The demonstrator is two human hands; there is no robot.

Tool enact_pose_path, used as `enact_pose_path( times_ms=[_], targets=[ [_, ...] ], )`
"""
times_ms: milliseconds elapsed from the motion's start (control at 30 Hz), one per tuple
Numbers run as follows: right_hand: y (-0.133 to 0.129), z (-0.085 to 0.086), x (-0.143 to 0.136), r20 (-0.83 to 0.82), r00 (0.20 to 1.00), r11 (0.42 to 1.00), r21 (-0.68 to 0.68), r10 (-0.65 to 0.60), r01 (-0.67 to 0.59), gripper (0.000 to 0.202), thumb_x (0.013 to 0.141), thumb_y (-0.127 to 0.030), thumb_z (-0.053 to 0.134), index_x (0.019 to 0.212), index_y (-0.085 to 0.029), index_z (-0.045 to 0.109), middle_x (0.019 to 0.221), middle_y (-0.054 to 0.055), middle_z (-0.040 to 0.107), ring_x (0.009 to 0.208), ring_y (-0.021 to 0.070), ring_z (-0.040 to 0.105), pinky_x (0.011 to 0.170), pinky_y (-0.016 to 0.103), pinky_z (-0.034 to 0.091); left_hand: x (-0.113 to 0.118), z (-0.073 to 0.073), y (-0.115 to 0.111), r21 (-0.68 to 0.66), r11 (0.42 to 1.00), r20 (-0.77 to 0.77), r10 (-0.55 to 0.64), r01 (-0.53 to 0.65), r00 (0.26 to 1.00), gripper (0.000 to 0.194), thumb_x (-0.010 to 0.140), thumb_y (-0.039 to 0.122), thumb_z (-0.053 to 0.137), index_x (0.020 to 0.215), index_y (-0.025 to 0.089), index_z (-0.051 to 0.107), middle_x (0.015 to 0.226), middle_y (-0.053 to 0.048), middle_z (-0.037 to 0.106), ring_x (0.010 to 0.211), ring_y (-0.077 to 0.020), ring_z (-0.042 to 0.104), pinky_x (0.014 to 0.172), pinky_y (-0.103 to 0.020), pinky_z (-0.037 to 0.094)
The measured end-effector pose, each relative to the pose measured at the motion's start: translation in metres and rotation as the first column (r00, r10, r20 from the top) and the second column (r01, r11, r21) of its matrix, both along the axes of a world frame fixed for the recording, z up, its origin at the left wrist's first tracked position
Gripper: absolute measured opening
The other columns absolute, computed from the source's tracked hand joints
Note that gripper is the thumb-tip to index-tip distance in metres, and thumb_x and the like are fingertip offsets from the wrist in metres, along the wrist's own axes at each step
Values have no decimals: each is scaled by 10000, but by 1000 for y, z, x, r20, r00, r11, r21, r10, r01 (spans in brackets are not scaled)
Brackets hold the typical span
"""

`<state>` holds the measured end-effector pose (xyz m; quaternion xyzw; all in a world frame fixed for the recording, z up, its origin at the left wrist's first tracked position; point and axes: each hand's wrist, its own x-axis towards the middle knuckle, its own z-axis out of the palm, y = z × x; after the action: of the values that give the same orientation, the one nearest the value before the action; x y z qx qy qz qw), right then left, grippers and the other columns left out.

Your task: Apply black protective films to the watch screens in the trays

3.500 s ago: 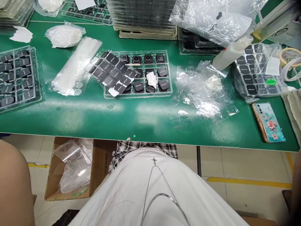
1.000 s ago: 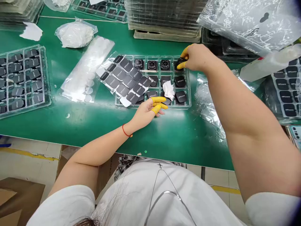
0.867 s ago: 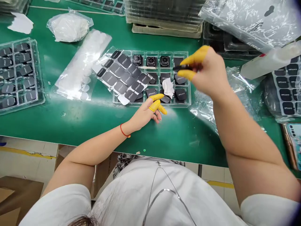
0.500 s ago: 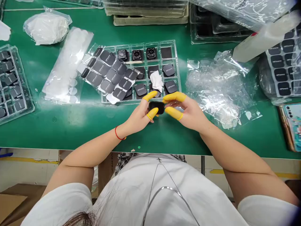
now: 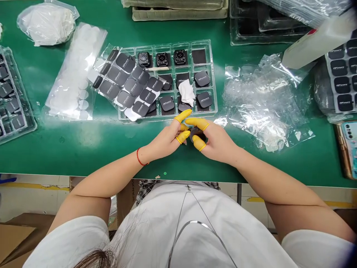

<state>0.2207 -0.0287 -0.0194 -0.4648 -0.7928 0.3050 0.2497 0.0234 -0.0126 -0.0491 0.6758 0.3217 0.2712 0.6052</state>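
Clear, glossy plastic tray [image 5: 214,80]; smooth, shiny tabletop [image 5: 83,149].

Bright, even overhead light falls on the green tabletop [image 5: 92,149], with pale glare near its front edge and sharp glints on the clear bags [image 5: 264,108]. Wide-angle distortion stretches the sides; the right corners darken.

Assembly workshop, green workbench [image 5: 111,149], compartment tray [image 5: 214,80] of watch units [image 5: 162,59], sticker sheets [image 5: 131,83]
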Motion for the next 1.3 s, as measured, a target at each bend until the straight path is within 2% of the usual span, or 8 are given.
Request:
enact_pose_path(
  times_ms=[200,400,667,833,933,1000,1067,1300],
  targets=[
    [1,-3,-2,-143,988,997,34,-59,64,206,914,-230,542,1087,-237,653,990,43,679,899,186,637,761,342,518,8,1,-6,-89,994,115,-61,71,992,911,838,325,701,1507,381,85,1087,-60,586,806,-152,632,682,-295,597],
    [-1,-5,-9,-1,1000,887,461,25,-21,158,885,-142,582,899,-261,684,890,29,652,830,188,562,719,361,443,13,2,-9,-106,991,50,88,-82,995,588,815,309,708,1315,255,403,1247,-89,551,1000,-197,631,791,-324,605],
    [13,2,-3,-57,997,979,194,-49,59,152,876,-296,634,1009,-240,685,942,39,664,872,199,608,763,381,500,7,8,-8,15,998,-6,65,-65,998,743,828,249,671,1458,316,284,1223,-65,609,887,-193,669,774,-361,613],
    [8,4,-4,-22,998,895,443,62,-45,113,890,-201,606,859,-272,689,858,8,661,822,176,583,762,376,471,8,3,-7,-68,987,55,152,-148,987,582,801,292,714,1309,269,432,1224,-77,574,934,-193,658,749,-323,604],
    [31,-2,36,-109,957,911,296,-268,288,43,865,-240,635,885,-256,670,863,19,683,809,182,607,779,391,491,6,4,-4,-116,976,79,194,-185,978,497,798,292,717,1224,262,464,1158,-65,564,892,-162,646,703,-282,597],
    [54,-8,67,26,786,780,154,-617,607,79,832,-248,633,907,-249,658,824,37,666,775,199,600,804,442,494,4,7,-2,-128,978,69,177,-167,982,493,795,280,719,1215,268,461,1116,-53,564,835,-138,635,672,-265,594],
    [73,-11,83,195,712,738,169,-675,653,158,772,-238,681,928,-241,655,788,57,631,833,266,598,860,561,445,2,11,-1,-115,982,56,156,-149,986,496,786,267,725,1206,262,463,1099,-47,571,825,-133,630,675,-264,593],
    [93,-15,0,189,941,937,267,-281,226,195,862,-417,612,974,-260,643,1000,96,648,1000,299,575,886,508,452,1,17,3,-146,980,13,137,-134,990,560,746,300,777,1229,235,502,1042,-38,615,835,-169,655,754,-328,587]
  ],
)
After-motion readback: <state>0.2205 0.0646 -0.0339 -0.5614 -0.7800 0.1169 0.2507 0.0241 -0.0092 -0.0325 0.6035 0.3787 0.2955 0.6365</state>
